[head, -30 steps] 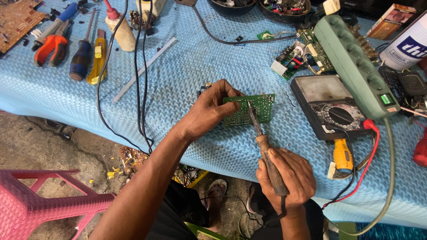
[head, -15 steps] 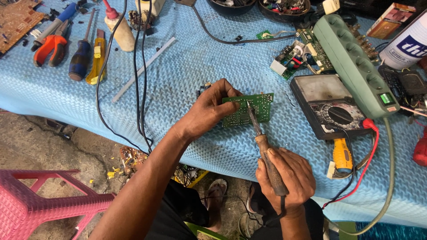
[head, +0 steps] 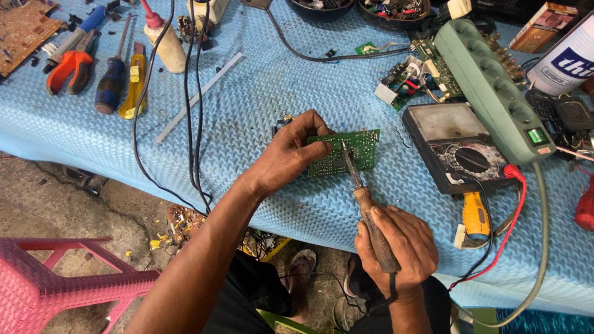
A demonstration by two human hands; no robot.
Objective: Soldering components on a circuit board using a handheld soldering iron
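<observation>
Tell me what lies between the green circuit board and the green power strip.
In the head view, a black analog multimeter lies between the green circuit board and the green power strip.

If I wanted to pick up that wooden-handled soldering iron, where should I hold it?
Probably by the brown wooden handle of the soldering iron, coming from the near table edge, as the right hand does. Its thin metal tip points away onto the small green circuit board that the left hand steadies, so keep off that end.
</observation>
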